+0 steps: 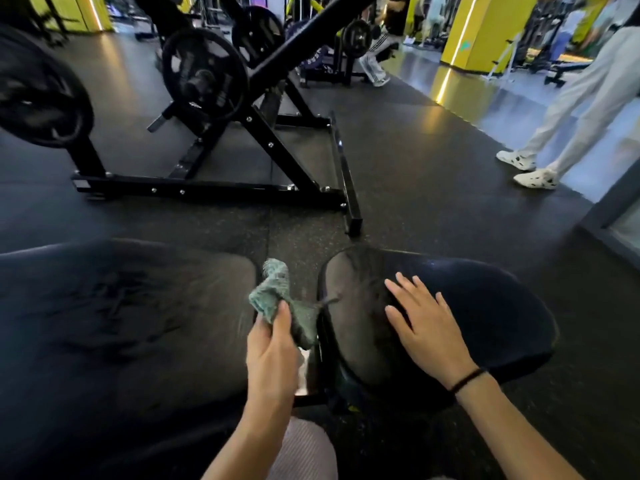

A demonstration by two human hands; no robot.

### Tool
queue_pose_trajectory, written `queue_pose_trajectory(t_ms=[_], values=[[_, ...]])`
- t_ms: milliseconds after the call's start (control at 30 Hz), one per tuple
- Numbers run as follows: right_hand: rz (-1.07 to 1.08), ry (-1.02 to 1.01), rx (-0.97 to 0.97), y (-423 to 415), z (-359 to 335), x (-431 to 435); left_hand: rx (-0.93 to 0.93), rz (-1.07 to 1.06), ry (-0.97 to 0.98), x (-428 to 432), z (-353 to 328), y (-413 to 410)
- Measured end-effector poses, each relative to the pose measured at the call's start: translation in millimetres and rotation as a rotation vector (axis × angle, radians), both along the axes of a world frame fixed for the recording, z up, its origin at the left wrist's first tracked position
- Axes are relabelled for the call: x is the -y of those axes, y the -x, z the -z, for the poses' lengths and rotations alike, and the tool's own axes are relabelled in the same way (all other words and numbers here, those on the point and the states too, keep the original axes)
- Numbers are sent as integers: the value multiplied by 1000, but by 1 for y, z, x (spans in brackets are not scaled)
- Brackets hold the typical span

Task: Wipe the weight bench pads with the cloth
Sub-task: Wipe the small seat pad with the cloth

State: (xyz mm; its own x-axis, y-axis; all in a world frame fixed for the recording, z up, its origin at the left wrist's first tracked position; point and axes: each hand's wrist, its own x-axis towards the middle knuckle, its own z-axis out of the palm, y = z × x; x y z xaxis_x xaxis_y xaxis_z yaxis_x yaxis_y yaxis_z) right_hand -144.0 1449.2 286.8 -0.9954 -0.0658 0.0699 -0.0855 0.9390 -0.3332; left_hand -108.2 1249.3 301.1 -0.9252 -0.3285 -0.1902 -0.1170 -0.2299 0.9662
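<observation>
your left hand (272, 355) is closed around a crumpled green cloth (282, 303), thumb and fingers pinching its lower part while the loose end sticks up and away from you. the cloth sits over the narrow gap between the two black pads, not clearly pressed on either one; whether it touches the edge of the right pad you cannot tell. the long back pad (114, 323) fills the lower left, its surface scuffed and creased. your right hand (427, 327) lies flat, fingers spread, palm down on the rounded seat pad (491, 306) to the right, holding nothing. a thin black band (467, 379) circles your right wrist. between the pads a strip of pale metal frame (306, 372) shows just beside your left hand. at the bottom edge a bit of ribbed light fabric (301, 452), part of your clothing, shows between your forearms. ahead of you on the dark rubber floor (415, 174) stands a black machine frame (207, 185) with weight plates (204, 79) loaded on its pegs, well apart from the pads. on the right another person's legs in pale trousers (585, 102) and white shoes (535, 178) stand near the edge of the mat, and a yellow pillar (485, 29) rises behind them.
</observation>
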Motion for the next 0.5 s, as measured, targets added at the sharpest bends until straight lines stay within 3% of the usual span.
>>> queue_pose_trajectory(t_ms=[100, 200, 367, 500], values=[[-21, -184, -7, 4, 12, -5, -25, 240, 264, -23, 27, 8], [-13, -173, -47, 3, 12, -1, -119, 413, 363, -38, 50, 16], [0, -179, -25, 7, 16, -1, -145, 363, 249, -42, 55, 53], [1, -161, 8, 8, 13, 0, 11, 321, 188, -39, 53, 107]])
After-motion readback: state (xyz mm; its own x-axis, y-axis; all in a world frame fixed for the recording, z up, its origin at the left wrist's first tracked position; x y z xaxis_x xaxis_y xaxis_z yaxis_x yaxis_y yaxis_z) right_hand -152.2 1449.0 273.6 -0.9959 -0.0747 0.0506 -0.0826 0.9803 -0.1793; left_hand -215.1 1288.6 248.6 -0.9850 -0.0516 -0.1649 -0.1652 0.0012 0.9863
